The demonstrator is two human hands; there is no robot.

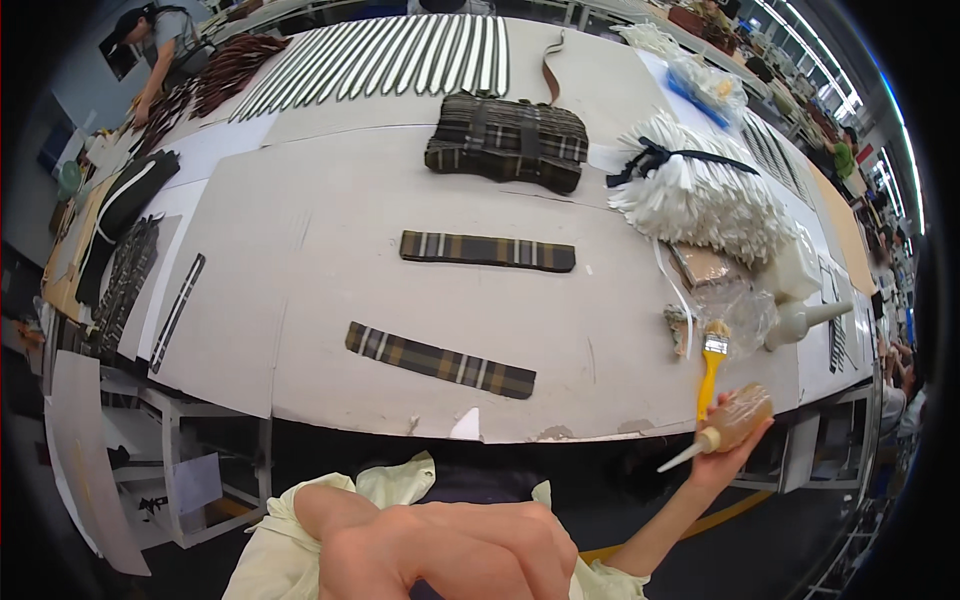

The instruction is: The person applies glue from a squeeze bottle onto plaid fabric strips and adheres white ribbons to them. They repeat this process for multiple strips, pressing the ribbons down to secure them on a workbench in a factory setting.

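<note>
My right hand is wrapped round a squeeze glue bottle, past the table's front edge at the right. The bottle holds amber-coloured contents, and its pale nozzle points down to the left. My left hand is very close to the camera at the bottom middle, its fingers curled; whatever they hold is hidden. Ahead on the table lie two flat plaid fabric strips, a near strip slanting and a far strip nearly level. Just beyond the bottle is a yellow-handled brush.
A tied bundle of plaid strips sits farther back, with a tied white bundle to its right. A second squeeze bottle lies at the right. Long striped pieces line the far side. A person works at far left.
</note>
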